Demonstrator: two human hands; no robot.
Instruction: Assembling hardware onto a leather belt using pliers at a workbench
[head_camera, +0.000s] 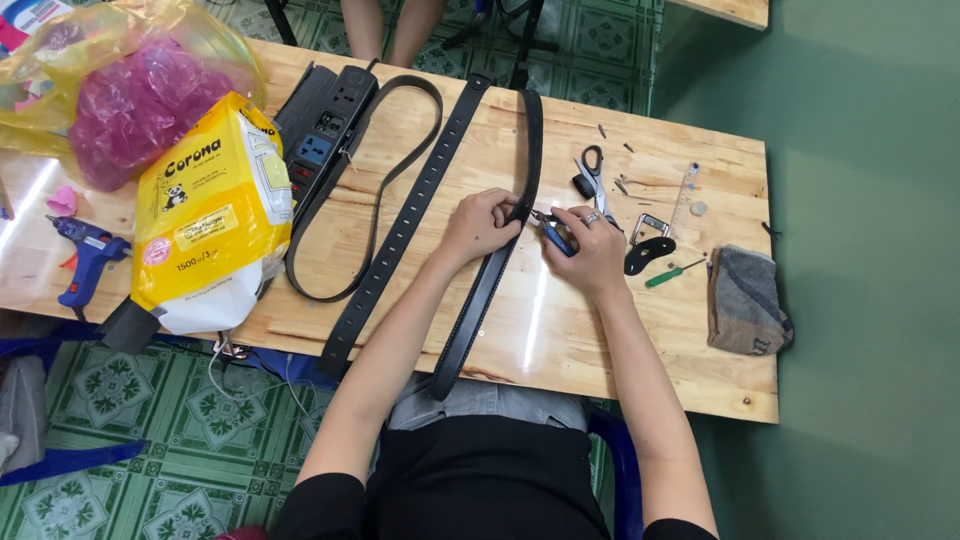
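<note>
A long black leather belt lies across the wooden table, its end hanging over the near edge. My left hand pinches the belt's edge near the middle of the table. My right hand grips blue-handled pliers whose tip touches the belt beside my left fingers. A second black belt with a row of punched holes lies just to the left, looping back toward a power strip.
Scissors, a metal buckle, a black leather piece, a green screwdriver and a folded grey cloth sit at the right. At the left are a yellow bag, a power strip, a blue glue gun and plastic bags. Another person's legs stand beyond the table.
</note>
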